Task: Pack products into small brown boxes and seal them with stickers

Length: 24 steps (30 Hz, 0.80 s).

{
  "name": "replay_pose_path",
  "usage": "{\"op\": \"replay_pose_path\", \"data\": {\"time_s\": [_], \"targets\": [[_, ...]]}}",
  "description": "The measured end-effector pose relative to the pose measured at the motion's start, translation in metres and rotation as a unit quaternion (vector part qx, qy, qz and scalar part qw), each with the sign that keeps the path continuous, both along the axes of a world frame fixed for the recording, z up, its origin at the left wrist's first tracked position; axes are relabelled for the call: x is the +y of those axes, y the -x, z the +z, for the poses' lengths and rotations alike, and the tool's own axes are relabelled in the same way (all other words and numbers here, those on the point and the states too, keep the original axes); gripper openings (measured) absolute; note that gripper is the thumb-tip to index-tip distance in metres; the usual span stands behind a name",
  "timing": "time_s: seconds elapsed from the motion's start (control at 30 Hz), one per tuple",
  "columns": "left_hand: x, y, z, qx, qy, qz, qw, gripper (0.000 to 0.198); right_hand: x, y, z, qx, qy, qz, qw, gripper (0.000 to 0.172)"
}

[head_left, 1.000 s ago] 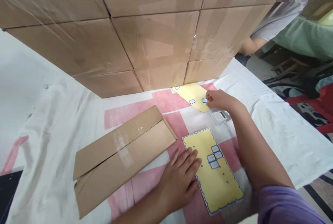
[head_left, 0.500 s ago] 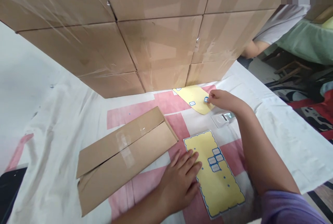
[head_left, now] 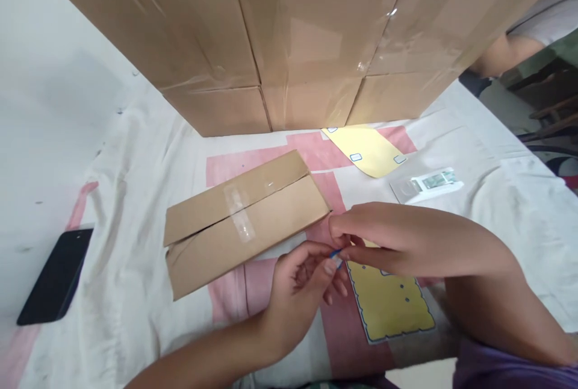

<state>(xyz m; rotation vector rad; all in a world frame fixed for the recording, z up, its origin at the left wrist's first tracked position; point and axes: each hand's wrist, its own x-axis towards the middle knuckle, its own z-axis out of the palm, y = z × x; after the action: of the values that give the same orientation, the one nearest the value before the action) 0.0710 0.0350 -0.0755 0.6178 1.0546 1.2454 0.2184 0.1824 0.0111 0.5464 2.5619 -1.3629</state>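
One head-worn view, facing forward and down

I watch through a single head-worn camera, tipped steeply down at the cloth (head_left: 126, 286). It sits close: the left hand (head_left: 295, 301) shows large at 6 o'clock, the right hand (head_left: 374, 235) between 4 and 5. Farther out, stacked cartons (head_left: 311, 34) block my view at 12, a phone (head_left: 56, 277) lies toward 8, and another person's arm (head_left: 510, 55) enters at 2.

Plain brown carton (head_left: 248, 226) on a white tablecloth (head_left: 130, 208) patched with pink blocks. Right of the carton: a blue-and-white sticker (head_left: 336, 259), a yellow card (head_left: 391, 311) with a scalloped blue border, and a purple sleeve (head_left: 506, 370). Behind it, a yellow sheet (head_left: 377, 151) bearing blue-outlined pale rectangles; left of it, a black smartphone (head_left: 56, 277).
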Motion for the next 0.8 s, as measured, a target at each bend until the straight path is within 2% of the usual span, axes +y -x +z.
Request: {"op": "replay_pose_path", "data": {"time_s": [0.1,0.27,0.43,0.53,0.7,0.8], "targets": [[0.001,0.002,0.001,-0.011,0.007,-0.006,1.0,0.031,-0.007,0.002,-0.001,0.001,-0.023,0.015,1.0,0.014],[0.004,0.01,-0.007,-0.058,-0.058,-0.016,0.996,0.022,-0.008,0.002,-0.001,0.009,-0.028,0.027,0.999,0.015],[0.007,0.016,-0.01,-0.126,-0.1,-0.08,0.984,0.017,-0.01,0.003,-0.002,0.014,-0.012,0.031,0.999,0.015],[0.007,0.017,-0.013,-0.124,-0.088,-0.097,0.984,0.022,-0.01,0.004,-0.006,0.014,-0.017,0.029,0.999,0.012],[0.002,0.019,-0.02,-0.044,-0.077,-0.039,0.995,0.027,-0.014,0.005,-0.002,0.017,-0.089,-0.053,0.994,0.017],[0.001,0.022,-0.019,0.004,-0.1,-0.006,0.995,0.025,-0.02,0.005,0.003,0.016,-0.104,-0.048,0.993,0.02]]}}
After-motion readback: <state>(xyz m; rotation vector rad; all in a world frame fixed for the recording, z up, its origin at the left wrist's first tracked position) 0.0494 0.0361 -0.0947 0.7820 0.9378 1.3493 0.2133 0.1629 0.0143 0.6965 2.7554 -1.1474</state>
